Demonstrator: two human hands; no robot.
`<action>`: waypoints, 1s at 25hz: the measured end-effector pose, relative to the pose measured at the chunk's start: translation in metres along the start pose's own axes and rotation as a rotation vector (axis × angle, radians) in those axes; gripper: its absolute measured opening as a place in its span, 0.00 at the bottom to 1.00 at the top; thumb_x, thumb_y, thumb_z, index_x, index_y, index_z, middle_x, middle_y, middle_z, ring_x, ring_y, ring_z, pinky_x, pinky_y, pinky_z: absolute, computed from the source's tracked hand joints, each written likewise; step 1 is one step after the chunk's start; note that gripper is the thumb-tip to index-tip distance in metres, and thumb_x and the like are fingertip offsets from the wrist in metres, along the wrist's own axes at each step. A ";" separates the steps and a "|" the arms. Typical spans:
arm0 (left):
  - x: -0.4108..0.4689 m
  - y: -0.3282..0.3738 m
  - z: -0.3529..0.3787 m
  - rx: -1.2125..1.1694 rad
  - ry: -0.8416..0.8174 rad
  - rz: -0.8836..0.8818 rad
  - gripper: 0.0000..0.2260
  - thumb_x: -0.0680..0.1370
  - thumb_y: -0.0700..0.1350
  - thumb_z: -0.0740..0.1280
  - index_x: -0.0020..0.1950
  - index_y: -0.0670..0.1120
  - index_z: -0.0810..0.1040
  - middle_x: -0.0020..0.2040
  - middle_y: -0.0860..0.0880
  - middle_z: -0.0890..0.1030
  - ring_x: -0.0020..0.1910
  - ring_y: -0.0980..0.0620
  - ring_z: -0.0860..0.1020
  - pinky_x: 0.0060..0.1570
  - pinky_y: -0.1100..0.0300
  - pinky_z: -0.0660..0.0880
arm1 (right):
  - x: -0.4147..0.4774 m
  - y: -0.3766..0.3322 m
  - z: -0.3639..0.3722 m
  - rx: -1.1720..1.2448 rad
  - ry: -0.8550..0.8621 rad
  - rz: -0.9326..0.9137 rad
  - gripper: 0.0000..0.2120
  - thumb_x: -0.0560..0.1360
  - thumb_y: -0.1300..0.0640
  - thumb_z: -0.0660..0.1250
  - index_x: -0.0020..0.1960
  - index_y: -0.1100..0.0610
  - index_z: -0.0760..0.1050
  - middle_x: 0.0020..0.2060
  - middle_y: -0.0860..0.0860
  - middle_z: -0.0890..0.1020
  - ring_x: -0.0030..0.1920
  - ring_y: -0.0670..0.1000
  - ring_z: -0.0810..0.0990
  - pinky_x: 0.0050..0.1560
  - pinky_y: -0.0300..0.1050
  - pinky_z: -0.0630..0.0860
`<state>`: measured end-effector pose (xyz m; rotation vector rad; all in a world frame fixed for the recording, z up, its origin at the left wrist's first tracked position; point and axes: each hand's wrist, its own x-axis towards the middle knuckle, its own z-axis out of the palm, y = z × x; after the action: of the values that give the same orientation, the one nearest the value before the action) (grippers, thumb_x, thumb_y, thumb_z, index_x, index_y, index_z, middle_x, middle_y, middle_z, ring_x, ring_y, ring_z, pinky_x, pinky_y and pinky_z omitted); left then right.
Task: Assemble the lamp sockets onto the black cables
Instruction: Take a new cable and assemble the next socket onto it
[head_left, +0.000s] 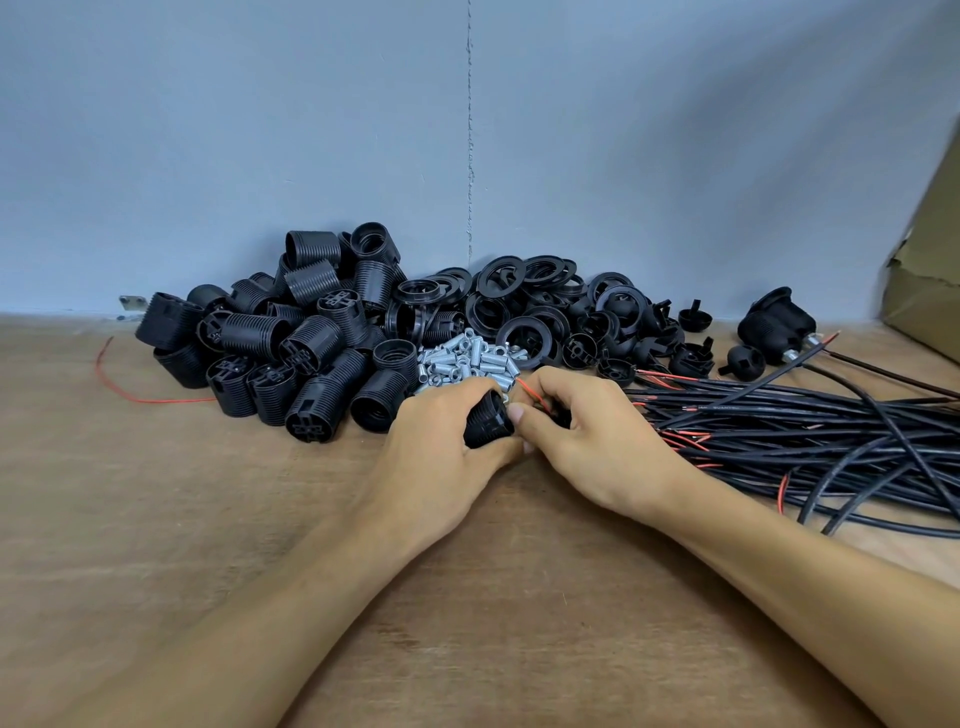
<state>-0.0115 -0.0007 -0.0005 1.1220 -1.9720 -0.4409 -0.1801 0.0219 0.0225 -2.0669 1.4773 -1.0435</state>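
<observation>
Dead centre of the frame, both hands meet just above the brown wooden worktop (208, 545). Left hand (441, 447) has its fingers (467, 388) curled round a black ribbed plastic lamp socket (485, 422), gripping it firmly with the socket tipped on its side. Right hand (587, 447) sits tight against it, thumb touching the socket, fingers curled in and pinching a thin red wire (531, 393) that pokes up between the two hands. Something dark shows under those right fingers, but what it is, I cannot tell.

Just behind the hands lies a small heap of silver threaded metal tubes (467, 361). Left of centre, a big pile of black ribbed sockets (291, 343) is stacked against the grey-blue wall (260, 130). Behind the tubes, a mound of flat black plastic rings (519, 296), and to its right a scatter of small black domed caps (649, 348).

Over on the right, a bundle of black cables (805, 431) with red wire ends fans across the worktop, near the right wrist. Further back, one black socket on a cable (776, 325) lies on its side. A brown cardboard box (930, 291) fills the right edge, and a loose red wire strand (124, 387) curls at far left.
</observation>
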 end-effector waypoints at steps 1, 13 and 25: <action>0.000 0.000 0.000 -0.002 -0.007 -0.002 0.11 0.71 0.53 0.76 0.42 0.49 0.78 0.34 0.52 0.78 0.36 0.54 0.75 0.36 0.55 0.71 | 0.000 0.000 0.000 -0.003 -0.001 -0.002 0.11 0.80 0.58 0.66 0.39 0.52 0.74 0.30 0.45 0.80 0.35 0.47 0.75 0.42 0.45 0.72; -0.003 0.008 -0.006 -0.007 0.085 -0.116 0.18 0.68 0.59 0.78 0.50 0.59 0.73 0.39 0.58 0.81 0.41 0.60 0.77 0.37 0.64 0.68 | 0.001 0.004 -0.008 0.329 0.057 -0.019 0.06 0.80 0.58 0.67 0.48 0.55 0.82 0.39 0.54 0.85 0.44 0.57 0.83 0.52 0.54 0.79; -0.002 0.002 -0.010 -0.141 0.057 -0.110 0.18 0.72 0.46 0.77 0.51 0.54 0.69 0.44 0.55 0.80 0.43 0.58 0.77 0.41 0.70 0.70 | -0.001 0.004 -0.011 0.303 -0.048 -0.121 0.04 0.77 0.62 0.72 0.47 0.55 0.82 0.36 0.42 0.83 0.38 0.40 0.79 0.45 0.31 0.72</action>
<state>-0.0043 0.0032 0.0062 1.1441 -1.8059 -0.5906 -0.1911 0.0222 0.0269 -1.9668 1.1046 -1.1742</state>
